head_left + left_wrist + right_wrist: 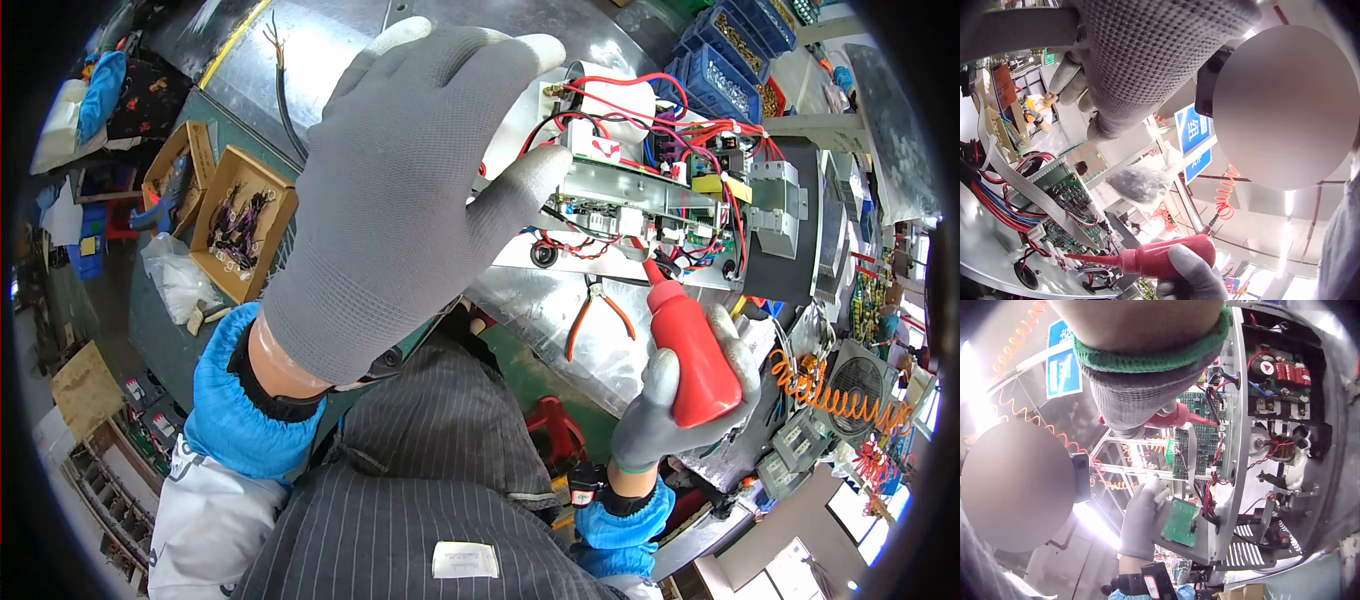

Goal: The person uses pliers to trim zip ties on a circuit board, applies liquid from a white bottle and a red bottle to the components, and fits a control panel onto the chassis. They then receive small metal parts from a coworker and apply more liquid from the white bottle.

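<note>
My gloved right hand (700, 385) grips a red squeeze bottle (695, 350), fingers and thumb wrapped round its body. The bottle's thin nozzle (1094, 259) points into the wiring at the edge of a green circuit board (1200, 447). That board belongs to an opened metal electronics unit (1241, 425) with red and black wires. My gloved left hand (410, 170) spreads over the unit's left side, fingers extended, thumb tip near the board's end. In the right wrist view it is beside a smaller green board (1180, 523). A flat grey ribbon cable (1041, 203) crosses the main board.
Orange-handled pliers (598, 318) lie on the metal bench just in front of the unit. Cardboard boxes (240, 215) with small wired parts stand at left, by a clear plastic bag (175, 275). Blue bins (720, 85) of small hardware are behind. A black cable (285, 100) lies on the bench.
</note>
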